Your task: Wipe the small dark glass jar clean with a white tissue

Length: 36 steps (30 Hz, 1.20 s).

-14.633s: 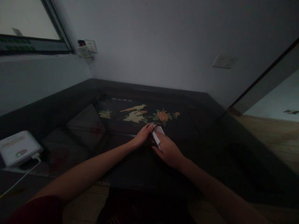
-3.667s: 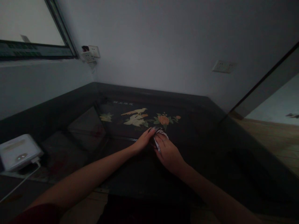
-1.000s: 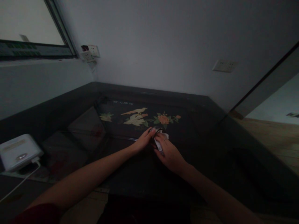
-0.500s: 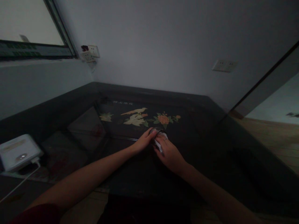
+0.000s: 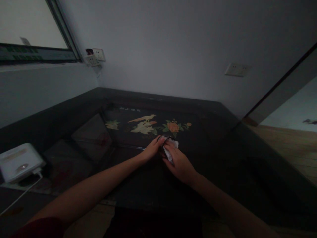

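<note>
Near the middle of the view my two hands meet above a dark table (image 5: 138,185). My left hand (image 5: 151,150) is closed, its thumb and fingers pinching a small dark object (image 5: 169,137) with a thin curved edge. Fingers hide most of that object, so its kind is unclear. My right hand (image 5: 182,166) is closed on a crumpled white tissue (image 5: 174,143), pressed against the dark object. Part of the tissue shows below the right fingers too.
A white box-shaped device (image 5: 21,162) with a white cable (image 5: 22,195) sits at the left. Bird and flower pictures (image 5: 143,126) decorate the tabletop. Wall sockets (image 5: 237,70) are behind, with a plugged-in adapter (image 5: 92,60) in the corner.
The right fingers have shifted slightly over the dark object, and more of the white tissue shows at its upper right. The left hand stays almost in place.
</note>
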Each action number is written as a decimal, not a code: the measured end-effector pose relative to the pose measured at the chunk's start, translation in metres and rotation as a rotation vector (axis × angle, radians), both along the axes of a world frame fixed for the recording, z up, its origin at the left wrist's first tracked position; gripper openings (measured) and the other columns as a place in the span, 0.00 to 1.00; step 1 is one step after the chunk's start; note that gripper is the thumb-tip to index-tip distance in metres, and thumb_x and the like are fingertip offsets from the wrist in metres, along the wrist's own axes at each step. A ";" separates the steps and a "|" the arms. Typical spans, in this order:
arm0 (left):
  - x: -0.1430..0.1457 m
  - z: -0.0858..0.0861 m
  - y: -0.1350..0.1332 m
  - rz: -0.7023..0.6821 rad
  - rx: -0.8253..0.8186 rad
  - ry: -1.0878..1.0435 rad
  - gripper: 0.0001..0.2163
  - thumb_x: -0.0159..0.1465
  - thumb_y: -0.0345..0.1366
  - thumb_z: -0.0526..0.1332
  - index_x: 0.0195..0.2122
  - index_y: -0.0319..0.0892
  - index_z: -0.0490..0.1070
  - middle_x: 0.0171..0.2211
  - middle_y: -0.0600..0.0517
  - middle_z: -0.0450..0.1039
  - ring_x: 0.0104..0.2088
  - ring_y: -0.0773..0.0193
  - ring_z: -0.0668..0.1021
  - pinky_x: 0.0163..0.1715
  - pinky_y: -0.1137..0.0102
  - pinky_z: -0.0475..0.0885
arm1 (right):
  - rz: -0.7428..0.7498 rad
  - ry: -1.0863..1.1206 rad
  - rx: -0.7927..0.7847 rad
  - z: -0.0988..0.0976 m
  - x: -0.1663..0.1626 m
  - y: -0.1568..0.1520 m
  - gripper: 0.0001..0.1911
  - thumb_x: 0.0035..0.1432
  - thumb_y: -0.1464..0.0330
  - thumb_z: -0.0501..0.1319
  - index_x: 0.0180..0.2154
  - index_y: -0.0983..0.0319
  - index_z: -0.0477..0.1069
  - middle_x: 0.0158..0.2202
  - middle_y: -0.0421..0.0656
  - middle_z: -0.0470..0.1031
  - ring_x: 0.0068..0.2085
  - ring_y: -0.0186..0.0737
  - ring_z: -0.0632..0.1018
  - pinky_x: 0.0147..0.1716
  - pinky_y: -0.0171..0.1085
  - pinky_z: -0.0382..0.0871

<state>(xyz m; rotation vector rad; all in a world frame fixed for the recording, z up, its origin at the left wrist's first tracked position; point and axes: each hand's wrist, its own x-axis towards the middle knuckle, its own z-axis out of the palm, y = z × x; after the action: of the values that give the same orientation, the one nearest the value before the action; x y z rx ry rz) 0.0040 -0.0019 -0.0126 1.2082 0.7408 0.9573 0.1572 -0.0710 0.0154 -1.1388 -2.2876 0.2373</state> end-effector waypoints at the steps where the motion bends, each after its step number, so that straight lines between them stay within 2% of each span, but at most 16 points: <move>1: 0.000 -0.001 0.001 -0.005 0.000 -0.008 0.24 0.59 0.54 0.58 0.47 0.40 0.67 0.38 0.49 0.72 0.40 0.58 0.75 0.43 0.63 0.70 | -0.001 -0.005 0.007 -0.001 0.000 0.000 0.24 0.60 0.72 0.55 0.58 0.66 0.59 0.60 0.58 0.64 0.61 0.52 0.66 0.58 0.54 0.64; 6: -0.001 -0.006 0.004 -0.013 0.018 -0.014 0.24 0.59 0.54 0.59 0.48 0.39 0.68 0.42 0.47 0.72 0.42 0.59 0.74 0.44 0.65 0.69 | -0.015 -0.048 0.052 0.000 -0.001 0.002 0.21 0.61 0.73 0.54 0.57 0.66 0.61 0.58 0.58 0.66 0.60 0.53 0.68 0.57 0.54 0.65; 9: -0.001 -0.006 0.004 -0.018 0.024 -0.011 0.24 0.59 0.54 0.59 0.47 0.39 0.68 0.41 0.47 0.72 0.41 0.60 0.74 0.43 0.66 0.69 | -0.012 -0.045 0.062 0.001 -0.001 0.002 0.20 0.62 0.73 0.53 0.55 0.66 0.63 0.56 0.57 0.69 0.58 0.52 0.70 0.56 0.54 0.68; 14: -0.001 -0.006 0.002 -0.024 0.008 -0.006 0.24 0.59 0.55 0.59 0.46 0.40 0.67 0.37 0.49 0.70 0.36 0.62 0.74 0.36 0.68 0.70 | -0.002 -0.019 0.040 0.000 -0.001 0.001 0.21 0.61 0.73 0.54 0.56 0.68 0.62 0.57 0.58 0.67 0.58 0.52 0.69 0.57 0.52 0.66; 17: -0.001 -0.004 0.001 -0.032 -0.011 -0.003 0.23 0.60 0.55 0.58 0.46 0.41 0.67 0.37 0.50 0.70 0.33 0.62 0.74 0.33 0.68 0.70 | 0.004 -0.010 0.031 0.000 0.000 0.001 0.22 0.61 0.73 0.54 0.57 0.66 0.61 0.58 0.57 0.66 0.59 0.52 0.68 0.57 0.53 0.66; 23: -0.002 -0.002 0.000 -0.024 0.018 0.020 0.20 0.60 0.53 0.58 0.45 0.42 0.68 0.39 0.49 0.71 0.38 0.60 0.74 0.39 0.66 0.70 | 0.017 -0.014 0.025 0.003 0.002 0.002 0.20 0.61 0.72 0.54 0.55 0.66 0.63 0.54 0.57 0.70 0.56 0.51 0.71 0.55 0.52 0.68; 29: -0.003 -0.002 0.001 -0.012 0.112 0.082 0.19 0.62 0.51 0.57 0.45 0.42 0.70 0.43 0.48 0.72 0.46 0.57 0.73 0.51 0.63 0.64 | 0.020 -0.013 -0.007 0.005 0.005 0.003 0.15 0.61 0.71 0.55 0.51 0.63 0.66 0.45 0.51 0.76 0.45 0.47 0.78 0.46 0.46 0.73; 36: -0.003 0.005 -0.002 -0.010 0.122 0.117 0.20 0.61 0.52 0.57 0.43 0.41 0.70 0.41 0.48 0.72 0.46 0.57 0.72 0.51 0.62 0.64 | 0.022 -0.015 -0.010 0.000 0.009 0.006 0.15 0.62 0.70 0.55 0.50 0.65 0.67 0.45 0.52 0.77 0.45 0.47 0.78 0.46 0.45 0.73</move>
<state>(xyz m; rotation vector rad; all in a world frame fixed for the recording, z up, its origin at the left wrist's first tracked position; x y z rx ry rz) 0.0015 -0.0039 -0.0074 1.3827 0.7765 0.9401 0.1664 -0.0649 0.0154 -1.1242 -2.3161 0.2504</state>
